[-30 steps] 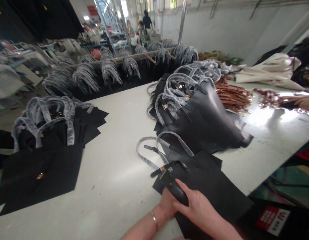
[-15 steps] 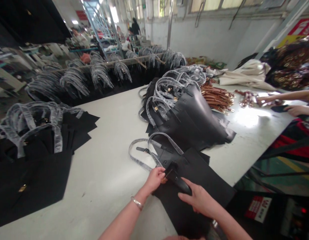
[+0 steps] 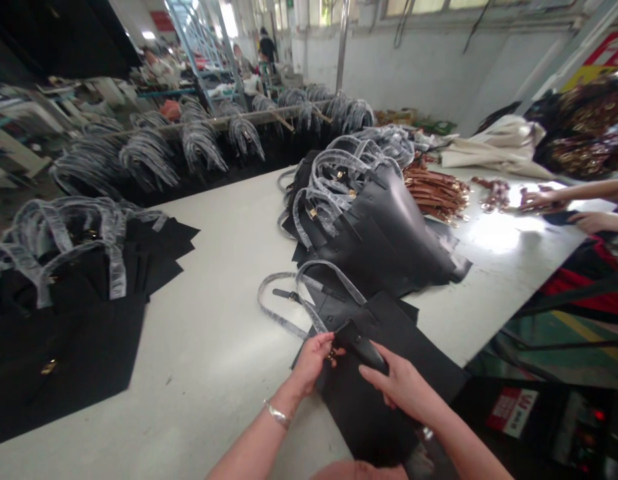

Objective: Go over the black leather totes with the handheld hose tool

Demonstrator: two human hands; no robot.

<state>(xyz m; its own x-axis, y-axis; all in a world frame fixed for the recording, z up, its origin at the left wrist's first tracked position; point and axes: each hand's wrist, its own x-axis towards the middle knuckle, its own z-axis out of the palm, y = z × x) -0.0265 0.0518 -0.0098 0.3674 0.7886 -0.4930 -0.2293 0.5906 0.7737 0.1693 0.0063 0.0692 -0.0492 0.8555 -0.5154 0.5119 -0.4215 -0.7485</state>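
Our left hand [image 3: 313,357] is pinched shut on the near end of a short black strap [image 3: 361,347], fingertips right by a small gold fitting [image 3: 333,355]. Our right hand [image 3: 399,387] grips the same strap further along, thumb on top and fingers curled under it. Held at two points like this, the strap stands tilted up off the bag [image 3: 429,353], which probably lets us see and work its end without the leather flopping.

The bag lies flat on the white surface [image 3: 223,313] at the near edge, under and just beyond both hands, within easy reach. Its handles [image 3: 329,277] are wrapped in clear film and splay away from us, out of the way of the strap.

Just behind it is a stack [image 3: 389,233] of similar black bags, their wrapped handles all turned the same way, likely so that each can be drawn off in turn. A separate pile [image 3: 89,320] of black bags sits well apart on the left, which suggests the two lots are kept distinct. Brown straps [image 3: 436,193] lie bunched beyond the stack. At the far right a co-worker's hand [image 3: 536,200] rests over small parts on the surface.
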